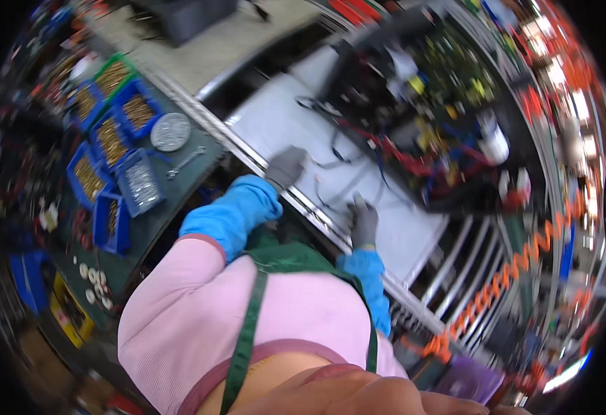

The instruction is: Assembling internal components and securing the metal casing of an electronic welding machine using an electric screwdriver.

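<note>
My left hand [287,167], in a grey glove under a blue sleeve cover, is at the near edge of a light grey panel [265,114]. A little to its right, my right hand [363,220] is over the same panel in a matching glove. Motion blur smears the fingers of both, so their grip is not readable. Between and beyond the hands, dark cables [341,158] run loosely across the panel. They lead toward a black housing [379,162] packed with red, blue and yellow wiring [420,155].
On the green bench at left stand blue bins [111,140] of brass-coloured parts, a round tub [171,132] and a wrench [186,162]. A metal rail [230,142] edges the panel. Rollers [465,259] and an orange coiled hose [486,294] are at right.
</note>
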`<state>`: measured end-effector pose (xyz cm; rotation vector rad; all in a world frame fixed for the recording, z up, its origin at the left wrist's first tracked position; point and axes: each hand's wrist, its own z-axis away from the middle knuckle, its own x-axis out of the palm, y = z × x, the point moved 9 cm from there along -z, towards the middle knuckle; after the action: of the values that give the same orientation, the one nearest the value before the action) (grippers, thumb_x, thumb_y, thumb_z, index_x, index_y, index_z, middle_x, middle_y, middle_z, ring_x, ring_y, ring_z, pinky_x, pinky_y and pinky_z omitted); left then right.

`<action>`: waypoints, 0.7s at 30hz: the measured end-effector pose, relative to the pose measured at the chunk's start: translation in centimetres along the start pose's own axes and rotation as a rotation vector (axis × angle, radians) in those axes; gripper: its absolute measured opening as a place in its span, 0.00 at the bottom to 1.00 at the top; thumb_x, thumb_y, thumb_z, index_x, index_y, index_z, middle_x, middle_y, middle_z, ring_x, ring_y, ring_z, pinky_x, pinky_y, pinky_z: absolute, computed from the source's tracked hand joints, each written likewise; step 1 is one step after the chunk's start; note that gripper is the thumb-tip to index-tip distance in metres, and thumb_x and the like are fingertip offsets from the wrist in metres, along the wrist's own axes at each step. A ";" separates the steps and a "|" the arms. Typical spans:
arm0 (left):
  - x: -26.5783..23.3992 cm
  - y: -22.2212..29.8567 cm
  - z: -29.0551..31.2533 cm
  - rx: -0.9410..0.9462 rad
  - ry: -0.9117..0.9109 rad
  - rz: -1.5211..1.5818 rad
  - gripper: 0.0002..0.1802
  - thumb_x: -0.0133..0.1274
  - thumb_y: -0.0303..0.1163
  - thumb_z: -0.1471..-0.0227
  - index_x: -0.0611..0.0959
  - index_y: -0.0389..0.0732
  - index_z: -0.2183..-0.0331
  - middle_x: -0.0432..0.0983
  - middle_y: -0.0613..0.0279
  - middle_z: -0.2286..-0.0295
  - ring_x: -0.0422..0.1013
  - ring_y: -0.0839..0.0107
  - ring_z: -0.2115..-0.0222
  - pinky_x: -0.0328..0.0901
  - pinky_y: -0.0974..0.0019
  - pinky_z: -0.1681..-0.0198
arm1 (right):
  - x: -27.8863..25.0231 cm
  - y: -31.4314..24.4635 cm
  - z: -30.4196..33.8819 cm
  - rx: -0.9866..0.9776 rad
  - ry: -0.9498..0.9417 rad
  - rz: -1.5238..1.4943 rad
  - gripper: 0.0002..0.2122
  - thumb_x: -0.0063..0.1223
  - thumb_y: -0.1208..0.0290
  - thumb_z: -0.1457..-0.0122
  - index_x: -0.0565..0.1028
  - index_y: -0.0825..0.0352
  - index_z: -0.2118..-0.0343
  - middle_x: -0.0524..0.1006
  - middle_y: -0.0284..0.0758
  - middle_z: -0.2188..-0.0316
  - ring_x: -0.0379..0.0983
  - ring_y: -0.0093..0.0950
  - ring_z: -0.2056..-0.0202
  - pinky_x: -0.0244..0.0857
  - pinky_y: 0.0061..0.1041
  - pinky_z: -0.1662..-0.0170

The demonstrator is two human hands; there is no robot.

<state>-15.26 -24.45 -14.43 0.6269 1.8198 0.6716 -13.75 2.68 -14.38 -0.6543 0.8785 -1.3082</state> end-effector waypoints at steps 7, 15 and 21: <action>0.1 1.7 -1.2 -0.053 -0.082 -0.121 0.11 0.49 0.35 0.52 0.76 0.45 0.63 0.72 0.53 0.68 0.70 0.53 0.70 0.66 0.55 0.67 | 1.4 0.3 1.0 0.093 -0.015 -0.139 0.22 0.53 0.52 0.49 0.71 0.69 0.61 0.76 0.37 0.67 0.59 0.16 0.81 0.54 0.16 0.81; 0.1 1.8 -0.8 -0.034 -0.041 -0.099 0.11 0.48 0.36 0.51 0.77 0.46 0.64 0.73 0.53 0.69 0.71 0.53 0.71 0.67 0.54 0.69 | 6.4 -0.9 2.6 0.213 -0.317 -0.727 0.12 0.51 0.66 0.44 0.68 0.65 0.59 0.70 0.35 0.67 0.52 0.13 0.82 0.46 0.11 0.85; 0.0 1.8 -0.5 -0.082 -0.106 -0.142 0.12 0.47 0.35 0.49 0.77 0.45 0.62 0.73 0.54 0.65 0.71 0.54 0.67 0.67 0.58 0.64 | -1.8 -1.0 3.2 0.044 -0.055 -0.366 0.09 0.52 0.68 0.46 0.70 0.65 0.63 0.71 0.31 0.77 0.54 0.12 0.87 0.46 0.12 0.85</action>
<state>-15.59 -23.26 -12.99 0.4649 1.7117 0.6033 -11.62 4.10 -11.55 -0.8398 0.7028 -1.6222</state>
